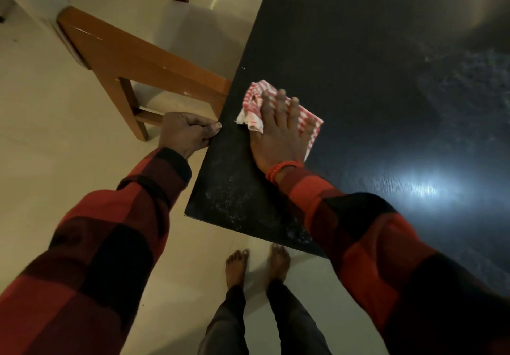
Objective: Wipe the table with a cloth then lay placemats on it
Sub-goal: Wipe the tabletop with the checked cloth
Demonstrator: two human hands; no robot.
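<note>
The right hand (pixel 278 131) presses flat, fingers spread, on the red-striped cloth (pixel 255 106) (no lettering readable), while the left hand (pixel 187 134) grips the table (pixel 358 78) edge.

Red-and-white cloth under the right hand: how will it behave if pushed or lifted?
The cloth looks thin and rumpled at its left edge, so it would likely droop when lifted. Under the flat right hand it probably slides easily on the glossy table, and may bunch if pushed.

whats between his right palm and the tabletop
The red-and-white striped cloth lies there, pressed flat onto the dark table under the right hand, as the head view shows.
</note>
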